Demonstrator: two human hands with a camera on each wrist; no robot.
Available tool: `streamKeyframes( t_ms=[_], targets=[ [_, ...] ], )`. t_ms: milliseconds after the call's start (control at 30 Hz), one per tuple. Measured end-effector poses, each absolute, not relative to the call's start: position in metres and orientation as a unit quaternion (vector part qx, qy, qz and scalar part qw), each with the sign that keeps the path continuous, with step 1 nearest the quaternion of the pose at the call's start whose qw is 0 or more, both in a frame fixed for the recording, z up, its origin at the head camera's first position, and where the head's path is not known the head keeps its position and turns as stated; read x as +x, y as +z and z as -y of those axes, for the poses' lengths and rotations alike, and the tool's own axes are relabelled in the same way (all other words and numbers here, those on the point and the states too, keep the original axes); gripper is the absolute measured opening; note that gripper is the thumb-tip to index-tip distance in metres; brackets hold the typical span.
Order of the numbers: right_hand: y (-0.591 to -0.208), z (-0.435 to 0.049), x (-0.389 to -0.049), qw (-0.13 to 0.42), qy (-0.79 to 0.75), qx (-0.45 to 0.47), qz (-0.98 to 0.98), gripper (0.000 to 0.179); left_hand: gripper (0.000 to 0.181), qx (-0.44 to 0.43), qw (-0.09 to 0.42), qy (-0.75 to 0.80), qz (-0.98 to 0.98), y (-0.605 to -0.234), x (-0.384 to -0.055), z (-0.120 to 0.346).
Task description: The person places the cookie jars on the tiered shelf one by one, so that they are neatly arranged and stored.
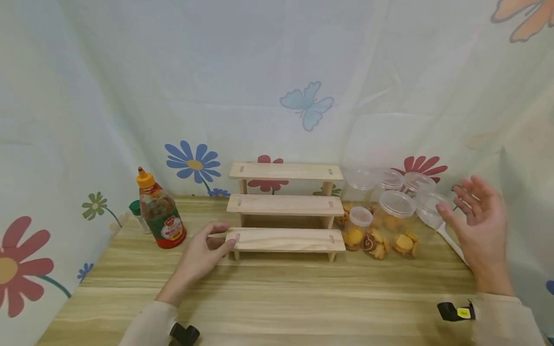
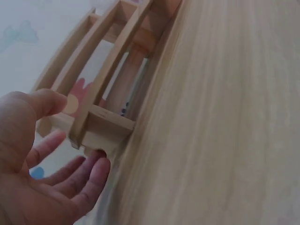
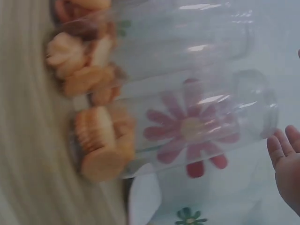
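A three-tier wooden step rack stands mid-table. My left hand is at the left end of its lowest step, thumb by the front corner. In the left wrist view, the loosely bent fingers of the left hand lie beside the rack's end; firm contact cannot be made out. Right of the rack stand several clear lidded jars with cookies at the bottom. My right hand is raised beside the rightmost jar, fingers spread and holding nothing. The right wrist view shows cookies inside a tall jar, slightly blurred.
A sauce bottle with an orange cap stands at the left, with a green-capped shaker partly behind it. A white handle-like item lies by the right jars. A flowered cloth hangs behind the wooden table.
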State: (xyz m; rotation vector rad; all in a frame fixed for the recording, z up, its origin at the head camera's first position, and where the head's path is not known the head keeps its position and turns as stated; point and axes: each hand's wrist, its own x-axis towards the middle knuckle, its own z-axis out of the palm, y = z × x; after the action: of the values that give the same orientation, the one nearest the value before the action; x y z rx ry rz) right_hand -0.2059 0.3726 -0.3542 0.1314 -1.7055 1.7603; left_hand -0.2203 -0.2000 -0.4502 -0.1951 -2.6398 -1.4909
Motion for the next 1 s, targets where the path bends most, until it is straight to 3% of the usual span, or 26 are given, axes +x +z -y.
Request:
streamKeyframes(
  t_ms=[233, 500, 800, 1000],
  targets=[
    [-0.394, -0.385, -0.216, 0.275, 0.67, 0.048, 0.688, 0.083, 0.036, -0.083, 0.041, -0.526, 0.845, -0.465, -0.229, 0.206],
    [-0.42, -0.389, -0.22, 0.231, 0.607, 0.015, 0.76, 0.081, 0.037, -0.08, 0.007, -0.579, 0.812, -0.475, -0.238, 0.208],
    [-0.439, -0.394, -0.225, 0.217, 0.584, 0.054, 0.781, 0.077, 0.042, -0.093, -0.018, -0.602, 0.793, -0.48, -0.242, 0.21],
    [-0.445, -0.396, -0.227, 0.211, 0.556, 0.03, 0.803, 0.062, 0.042, -0.086, -0.026, -0.601, 0.794, -0.482, -0.245, 0.211]
  ],
)
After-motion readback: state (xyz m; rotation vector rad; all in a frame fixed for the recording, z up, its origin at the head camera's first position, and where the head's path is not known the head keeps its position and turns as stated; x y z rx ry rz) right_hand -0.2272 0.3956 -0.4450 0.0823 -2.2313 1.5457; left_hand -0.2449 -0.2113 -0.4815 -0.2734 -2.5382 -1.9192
